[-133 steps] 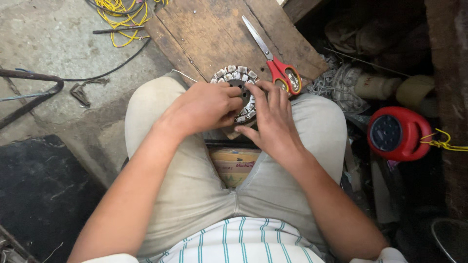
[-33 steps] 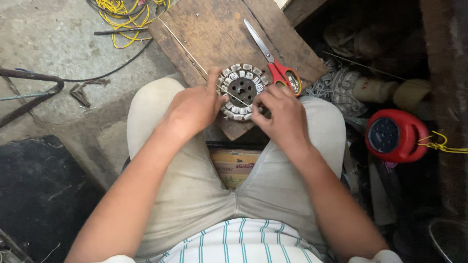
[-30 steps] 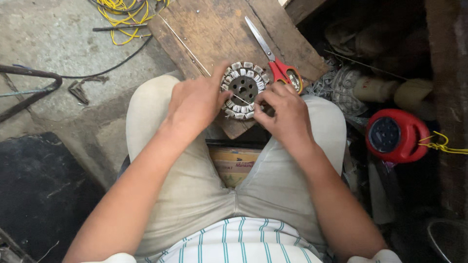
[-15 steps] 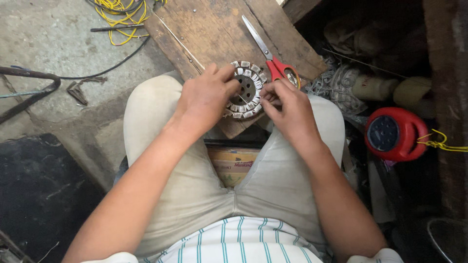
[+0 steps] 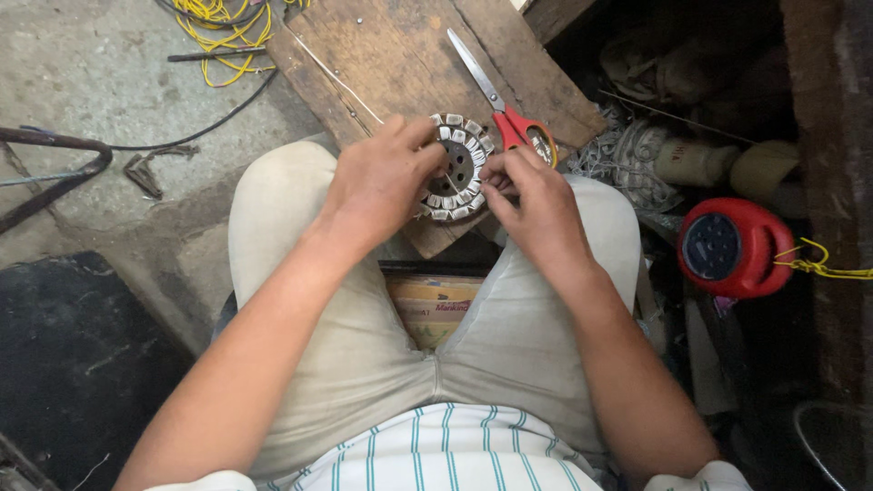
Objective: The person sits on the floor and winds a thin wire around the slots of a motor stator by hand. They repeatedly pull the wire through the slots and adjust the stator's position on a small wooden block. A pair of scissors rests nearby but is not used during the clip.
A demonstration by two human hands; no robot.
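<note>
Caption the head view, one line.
Both hands, left and right, hold a round grey slotted stator beside red-handled scissors.

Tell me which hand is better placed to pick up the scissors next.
Right, probably. The right hand sits beside the red handles of the scissors on the wooden board, while the left hand grips the far side of the round motor core.

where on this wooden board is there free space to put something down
Bare wood lies on the worn brown wooden board between the thin wire and the red-handled scissors. The near end is crowded: both hands, left and right, hold the round wound stator.
</note>
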